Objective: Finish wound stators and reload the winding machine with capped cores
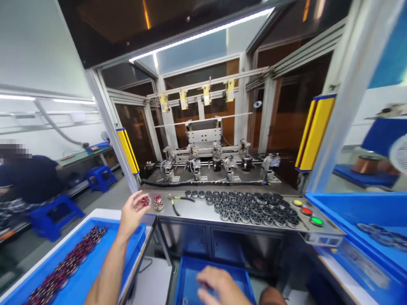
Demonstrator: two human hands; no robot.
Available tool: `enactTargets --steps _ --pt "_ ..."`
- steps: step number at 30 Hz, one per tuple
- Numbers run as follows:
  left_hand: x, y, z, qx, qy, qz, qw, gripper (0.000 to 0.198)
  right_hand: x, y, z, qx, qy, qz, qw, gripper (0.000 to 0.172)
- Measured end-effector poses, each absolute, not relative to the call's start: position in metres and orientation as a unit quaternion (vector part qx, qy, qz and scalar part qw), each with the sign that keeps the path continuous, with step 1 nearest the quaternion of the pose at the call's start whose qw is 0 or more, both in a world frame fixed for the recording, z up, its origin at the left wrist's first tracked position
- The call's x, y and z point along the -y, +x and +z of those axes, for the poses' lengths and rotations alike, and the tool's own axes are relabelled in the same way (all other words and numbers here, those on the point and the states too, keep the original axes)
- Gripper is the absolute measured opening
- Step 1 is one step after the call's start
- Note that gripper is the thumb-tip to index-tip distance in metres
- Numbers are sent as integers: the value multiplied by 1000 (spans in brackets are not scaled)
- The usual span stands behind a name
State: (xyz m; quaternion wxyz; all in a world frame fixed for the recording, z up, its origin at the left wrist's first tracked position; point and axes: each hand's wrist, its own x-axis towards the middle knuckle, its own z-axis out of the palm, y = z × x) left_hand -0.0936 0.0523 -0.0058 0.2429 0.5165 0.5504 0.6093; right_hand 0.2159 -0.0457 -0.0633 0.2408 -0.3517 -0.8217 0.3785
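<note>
My left hand [132,214] is raised at the left front edge of the metal worktop, its fingers closed on a small round motor stator [145,201] with red and dark parts. Just to the right of it, a short stack of similar stators [158,204] stands on the worktop. Low in front, my right hand [219,284] hovers above a blue bin [187,271]; it is somewhat blurred, with thumb and fingers apart and nothing visible between them. Many black ring-shaped motor parts [244,207] stand in rows on the worktop, away from both hands.
A blue tray [104,250] with rows of red stators lies at left. Behind the worktop stands a machine with several fixtures [203,163], flanked by yellow posts [318,133]. Green, red and yellow buttons [307,211] and a blue crate [337,207] are at right. A seated person [28,182] is far left.
</note>
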Motion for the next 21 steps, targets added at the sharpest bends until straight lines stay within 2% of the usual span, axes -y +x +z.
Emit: enactTargets --steps 3,6,11,15,18,20,21 --pt "9 -38 -20 -521 533 617 250 68 33 215 -30 771 -317 414 366 13" --pt "61 14 -33 -450 560 655 235 58 39 210 0 698 -306 499 412 17" --pt "93 47 -37 -359 609 647 284 60 57 212 6 596 -313 632 384 36" --pt "96 51 -33 -345 580 642 365 61 47 243 -16 516 -186 764 341 46" --pt "99 54 -32 -340 566 647 382 60 39 259 -36 506 -114 798 307 40" --pt "100 57 -34 -342 579 648 357 61 44 256 -45 496 -142 796 317 30" --pt "100 59 -35 -340 589 650 339 61 49 250 -49 481 -162 798 325 31"
